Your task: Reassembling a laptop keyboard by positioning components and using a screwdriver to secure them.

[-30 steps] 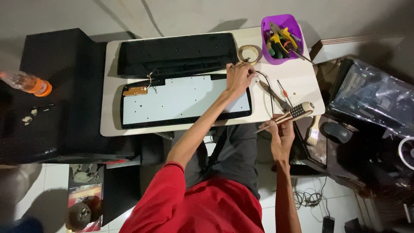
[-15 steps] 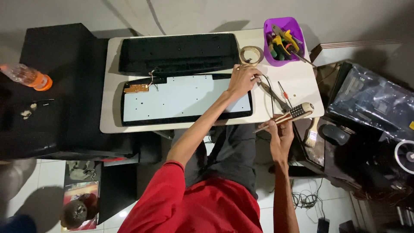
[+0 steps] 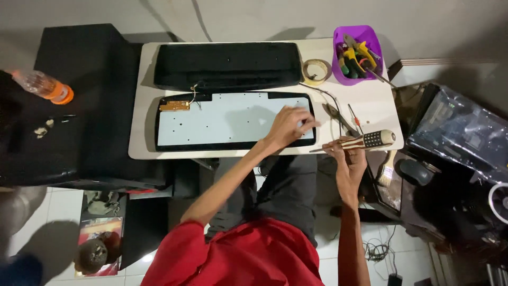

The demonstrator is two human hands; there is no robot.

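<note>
White membrane sheet (image 3: 227,121): left hand (image 3: 288,126) should press flat, fingers spread; right hand (image 3: 349,153) grips the screwdriver (image 3: 365,141).

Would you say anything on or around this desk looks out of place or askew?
Yes. An orange-capped plastic bottle lies on its side on the black cabinet left of the table. A small circuit board with loose wires sits exposed on the opened keyboard's white sheet. A paintbrush overhangs the table's near right corner.

Home repair corner — small white table (image 3: 370,100) holding an opened keyboard (image 3: 233,122), purple tool tub (image 3: 357,53), tape roll (image 3: 316,70) — tiled floor (image 3: 63,212).
</note>
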